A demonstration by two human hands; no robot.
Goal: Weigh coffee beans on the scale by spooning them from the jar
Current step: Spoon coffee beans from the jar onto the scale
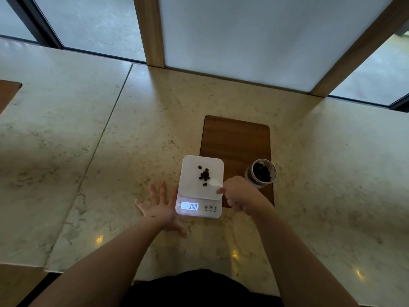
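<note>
— What's in the glass jar (263, 172)?
— Dark coffee beans, lid off, standing on the wooden board (238, 138). A small heap of beans (204, 175) lies on the white scale (200, 187).
— And the hands?
— Right hand (239, 193) fingers pinch a white spoon (215, 182), bowl pointing left over the platform; left hand (160, 207) is splayed flat on the marble tabletop (110, 151).

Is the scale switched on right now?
On. The scale has its display lit, with digits that look like 368, and a small pile of coffee beans lies on its platform.
</note>
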